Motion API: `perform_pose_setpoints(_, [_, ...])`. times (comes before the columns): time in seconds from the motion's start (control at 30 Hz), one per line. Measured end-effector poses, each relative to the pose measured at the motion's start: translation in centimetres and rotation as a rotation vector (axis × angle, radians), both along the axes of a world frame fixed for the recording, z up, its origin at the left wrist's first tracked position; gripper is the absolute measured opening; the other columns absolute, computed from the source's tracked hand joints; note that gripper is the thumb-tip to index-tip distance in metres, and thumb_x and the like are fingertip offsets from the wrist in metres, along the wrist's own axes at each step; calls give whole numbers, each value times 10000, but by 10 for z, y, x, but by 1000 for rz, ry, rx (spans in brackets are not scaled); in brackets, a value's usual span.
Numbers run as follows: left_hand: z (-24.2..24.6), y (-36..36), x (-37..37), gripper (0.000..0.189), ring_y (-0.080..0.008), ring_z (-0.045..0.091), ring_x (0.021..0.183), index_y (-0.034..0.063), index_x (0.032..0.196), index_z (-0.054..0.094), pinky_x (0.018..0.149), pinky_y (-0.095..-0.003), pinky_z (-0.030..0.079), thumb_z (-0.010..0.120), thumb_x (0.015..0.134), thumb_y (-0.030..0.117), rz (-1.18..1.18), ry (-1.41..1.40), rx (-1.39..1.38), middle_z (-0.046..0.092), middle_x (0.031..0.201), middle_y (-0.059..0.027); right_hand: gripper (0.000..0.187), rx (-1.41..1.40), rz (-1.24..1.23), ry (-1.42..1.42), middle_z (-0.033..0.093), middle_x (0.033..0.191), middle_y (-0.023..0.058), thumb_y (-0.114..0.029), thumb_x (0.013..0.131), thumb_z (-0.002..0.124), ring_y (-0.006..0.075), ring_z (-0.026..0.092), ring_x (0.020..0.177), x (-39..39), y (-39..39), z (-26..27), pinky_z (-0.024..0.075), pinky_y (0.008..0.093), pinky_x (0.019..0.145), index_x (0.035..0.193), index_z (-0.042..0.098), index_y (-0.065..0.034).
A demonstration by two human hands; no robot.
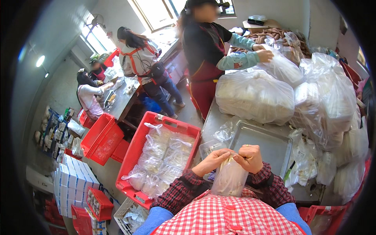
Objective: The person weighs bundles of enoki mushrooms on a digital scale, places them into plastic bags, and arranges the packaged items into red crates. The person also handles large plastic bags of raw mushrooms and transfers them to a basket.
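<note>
Between my two hands hangs a clear plastic bag (230,180) with pale contents, close against my red-checked apron. My left hand (212,161) pinches the bag's top edge on one side. My right hand (249,158), wearing a ring, is closed on the other side of the same edge. Just past my hands lies a metal tray (260,142) on the metal table (213,116). Beside my left hand stands a clear plastic container (210,148). To the left, a red plastic crate (129,164) holds several tied clear bags (152,147) of pale food.
Large clear sacks (255,98) of stacked containers crowd the table's far right. Across it, a person in a dark red apron (202,70) handles a plastic bag. Other people work at a table (123,100) on the left. Red crates (102,138) and white boxes (73,179) stand on the floor.
</note>
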State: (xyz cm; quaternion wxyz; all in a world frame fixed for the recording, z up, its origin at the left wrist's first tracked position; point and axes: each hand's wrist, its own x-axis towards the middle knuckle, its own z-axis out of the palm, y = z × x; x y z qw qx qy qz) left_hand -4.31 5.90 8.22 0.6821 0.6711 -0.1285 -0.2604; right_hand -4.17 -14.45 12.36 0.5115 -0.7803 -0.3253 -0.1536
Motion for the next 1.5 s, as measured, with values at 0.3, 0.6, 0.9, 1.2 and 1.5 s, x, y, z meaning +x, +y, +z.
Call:
perform_pose_setpoints(0.3, [-15,9,-1,339,-84,549,984,-1,1154,596,854,-239,451,480,992,274,54,123,-166,605,1098,-22,205,274,164,619,565,625,36,-162,880,627,102,549,552,-12,-4,-6,429,251,488,798,514,-12])
perform_pose_setpoints(0.6, [-15,2,-33,371,-109,525,1063,51,1265,484,881,-277,459,546,962,256,117,109,-268,550,1179,-42,87,393,385,987,655,795,130,4,908,551,203,670,709,-19,-15,-12,555,309,650,951,477,13])
perform_pose_setpoints(0.9, [-49,8,-24,301,-170,609,987,26,1217,520,854,-311,496,522,961,183,329,466,-311,612,1142,-79,83,336,510,661,696,821,147,-35,875,630,214,697,764,-36,-11,17,550,298,670,871,555,-1])
perform_pose_setpoints(1.2, [-49,50,-3,395,-208,574,1096,-2,1266,478,952,-358,460,476,984,274,760,289,-563,576,1231,-106,128,456,-151,474,652,805,94,-22,863,629,182,632,702,-52,-73,7,525,306,677,931,523,0])
perform_pose_setpoints(1.5, [-1,29,-12,466,-198,504,1191,12,1324,430,1018,-350,394,464,988,333,706,114,-515,516,1308,-95,374,-106,-797,362,590,1135,160,-136,863,636,259,569,1090,4,-127,-114,454,363,905,1182,492,-5])
